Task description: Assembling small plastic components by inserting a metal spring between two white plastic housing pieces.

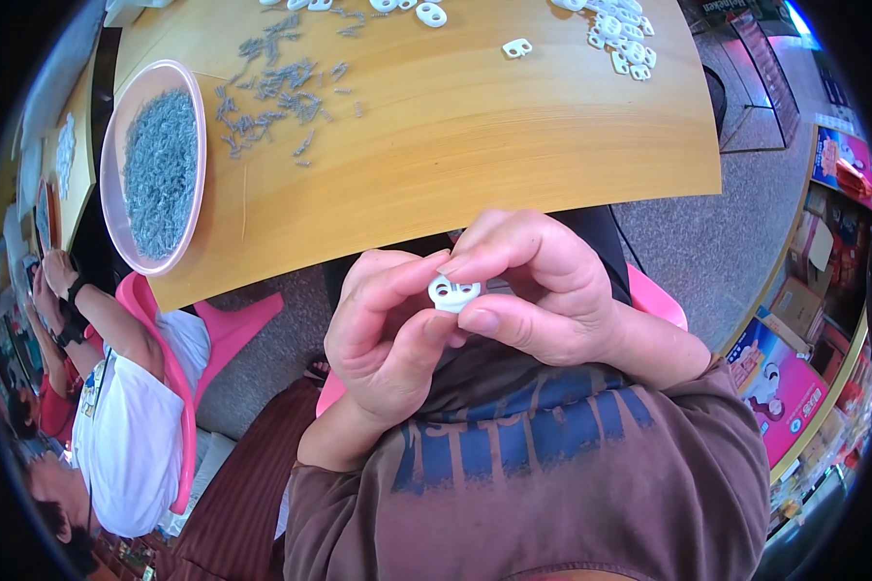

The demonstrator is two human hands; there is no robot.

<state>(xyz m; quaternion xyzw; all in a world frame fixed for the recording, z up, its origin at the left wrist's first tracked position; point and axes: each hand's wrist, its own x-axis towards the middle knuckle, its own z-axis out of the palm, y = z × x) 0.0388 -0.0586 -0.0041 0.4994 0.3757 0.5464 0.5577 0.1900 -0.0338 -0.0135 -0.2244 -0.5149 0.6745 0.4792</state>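
Between my two hands is a small white plastic piece (452, 298), rounded, with two holes like a two-hole cord lock. My left hand (383, 334) pinches its left side between thumb and fingers. My right hand (543, 290) grips the right side, its thumb on the lower edge and index finger at the top. The piece is up in front of my body, just off the near edge of the wooden table (475, 145). Whether a smaller part sits under my fingertips is hidden.
A pink basin (202, 165) full of small grey parts stands at the table's left, with loose grey parts (286, 92) beside it. More white pieces (625, 34) are heaped at the far right; one white piece (517, 47) lies apart. A person in white (131, 426) sits at left; shelves (804, 310) stand right.
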